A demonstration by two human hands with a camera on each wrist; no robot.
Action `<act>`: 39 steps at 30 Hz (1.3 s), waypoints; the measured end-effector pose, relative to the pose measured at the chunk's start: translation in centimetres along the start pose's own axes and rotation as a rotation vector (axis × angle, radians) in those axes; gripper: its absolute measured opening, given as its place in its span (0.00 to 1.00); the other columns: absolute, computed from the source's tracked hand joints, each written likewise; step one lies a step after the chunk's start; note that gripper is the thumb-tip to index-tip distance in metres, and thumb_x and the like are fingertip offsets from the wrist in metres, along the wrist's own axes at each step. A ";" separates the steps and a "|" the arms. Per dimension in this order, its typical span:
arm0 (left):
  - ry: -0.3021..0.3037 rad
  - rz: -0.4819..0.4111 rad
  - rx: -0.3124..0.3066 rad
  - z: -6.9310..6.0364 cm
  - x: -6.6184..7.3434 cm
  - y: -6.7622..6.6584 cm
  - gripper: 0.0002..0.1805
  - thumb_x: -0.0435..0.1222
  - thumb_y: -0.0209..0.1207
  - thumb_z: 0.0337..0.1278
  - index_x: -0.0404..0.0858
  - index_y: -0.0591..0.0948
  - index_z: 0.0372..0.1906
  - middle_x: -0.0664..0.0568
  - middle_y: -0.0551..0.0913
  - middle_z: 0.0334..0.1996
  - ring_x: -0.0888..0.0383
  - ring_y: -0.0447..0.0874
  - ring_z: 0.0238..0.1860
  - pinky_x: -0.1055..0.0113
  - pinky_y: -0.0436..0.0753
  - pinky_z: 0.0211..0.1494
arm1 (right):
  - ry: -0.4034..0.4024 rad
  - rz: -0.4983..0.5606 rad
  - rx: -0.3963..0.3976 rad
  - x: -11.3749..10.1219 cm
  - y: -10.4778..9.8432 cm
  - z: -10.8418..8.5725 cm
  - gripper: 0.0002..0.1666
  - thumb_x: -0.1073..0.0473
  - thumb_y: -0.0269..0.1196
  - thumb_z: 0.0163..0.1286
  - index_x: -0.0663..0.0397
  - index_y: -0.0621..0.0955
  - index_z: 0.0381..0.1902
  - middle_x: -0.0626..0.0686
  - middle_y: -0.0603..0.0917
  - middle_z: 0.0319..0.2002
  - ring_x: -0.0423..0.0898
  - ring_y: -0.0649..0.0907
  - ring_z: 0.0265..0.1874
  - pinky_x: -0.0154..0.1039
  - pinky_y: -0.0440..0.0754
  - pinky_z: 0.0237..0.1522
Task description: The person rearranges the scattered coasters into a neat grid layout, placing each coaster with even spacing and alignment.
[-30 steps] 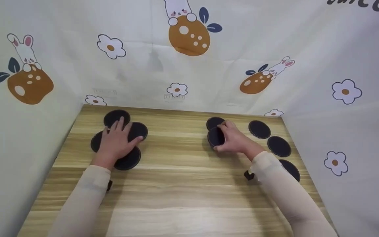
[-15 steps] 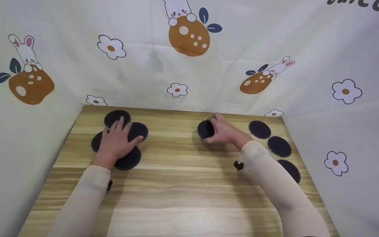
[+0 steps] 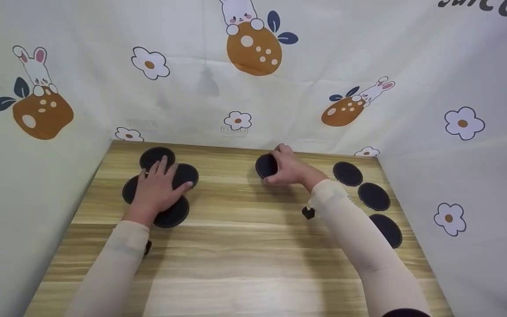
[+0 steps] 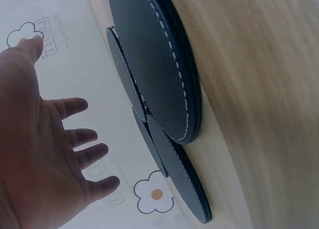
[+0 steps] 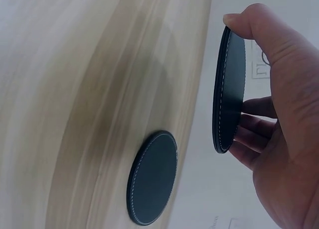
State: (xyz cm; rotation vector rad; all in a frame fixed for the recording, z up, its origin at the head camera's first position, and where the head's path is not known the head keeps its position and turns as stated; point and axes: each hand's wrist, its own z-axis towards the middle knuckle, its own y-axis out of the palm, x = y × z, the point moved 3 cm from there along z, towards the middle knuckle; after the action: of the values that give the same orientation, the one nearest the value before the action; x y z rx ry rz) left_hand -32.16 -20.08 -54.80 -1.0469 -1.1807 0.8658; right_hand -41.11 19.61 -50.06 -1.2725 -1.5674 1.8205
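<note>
- A person's sleeves (image 3: pixel 361 237) reach in from nearer than the held disc (image 3: pixel 265 166), above a wood-grain table (image 3: pixel 231 251).
- Three black discs (image 3: pixel 374 196) lie flat in a slanting row, right of the held disc.
- Well left of the held disc, the left hand (image 3: pixel 156 190) spreads its fingers apart over a cluster of four discs (image 3: pixel 186 177), gripping nothing; the left wrist view shows a gap between hand and discs.
- Just right of the held disc, the right hand (image 3: pixel 293 168) pinches its rim, thumb on the near side, fingers on the far.
- The held disc is round, equally long every way, raised off the table, one face turned upward; the right wrist view catches it nearly edge-on, apart from a lone disc (image 5: pixel 152 178) lying flat.
- Beyond the held disc rises a cloth (image 3: pixel 192 101) printed with rabbits and flowers.
</note>
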 end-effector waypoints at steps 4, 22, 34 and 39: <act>-0.003 -0.003 0.002 0.0 -0.2 0.1 0.52 0.70 0.47 0.80 0.34 0.62 0.88 0.26 0.50 0.87 0.25 0.51 0.85 0.21 0.50 0.81 | 0.014 0.005 -0.014 -0.4 -0.1 0.7 0.53 0.42 0.80 0.58 0.70 0.76 0.71 0.61 0.69 0.65 0.58 0.69 0.66 0.50 0.76 0.69; -0.017 -0.002 -0.005 0.0 -0.5 0.1 0.51 0.69 0.47 0.81 0.35 0.60 0.88 0.26 0.49 0.87 0.25 0.51 0.85 0.21 0.51 0.81 | 0.021 0.001 -0.027 -1.5 -0.3 3.0 0.58 0.39 0.79 0.61 0.69 0.74 0.78 0.63 0.69 0.69 0.58 0.69 0.67 0.51 0.75 0.71; -0.015 -0.015 -0.008 0.1 -0.4 0.0 0.52 0.70 0.47 0.81 0.35 0.61 0.88 0.26 0.49 0.87 0.25 0.50 0.85 0.21 0.49 0.81 | 0.056 0.062 0.012 -0.1 1.4 4.0 0.57 0.44 0.82 0.61 0.69 0.73 0.79 0.62 0.69 0.66 0.58 0.69 0.66 0.52 0.75 0.70; -0.019 -0.024 -0.003 -0.1 -0.5 -0.1 0.51 0.69 0.48 0.81 0.34 0.62 0.88 0.26 0.49 0.87 0.25 0.50 0.85 0.21 0.49 0.81 | 0.081 0.077 0.046 0.5 2.5 4.4 0.60 0.43 0.82 0.61 0.66 0.70 0.82 0.61 0.68 0.70 0.56 0.69 0.67 0.52 0.76 0.71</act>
State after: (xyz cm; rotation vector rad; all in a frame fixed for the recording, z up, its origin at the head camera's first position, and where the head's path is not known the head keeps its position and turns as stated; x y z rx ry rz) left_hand -32.15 -20.61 -54.84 -1.0271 -1.2079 0.8572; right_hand -44.41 16.95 -52.86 -1.3850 -1.4437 1.8165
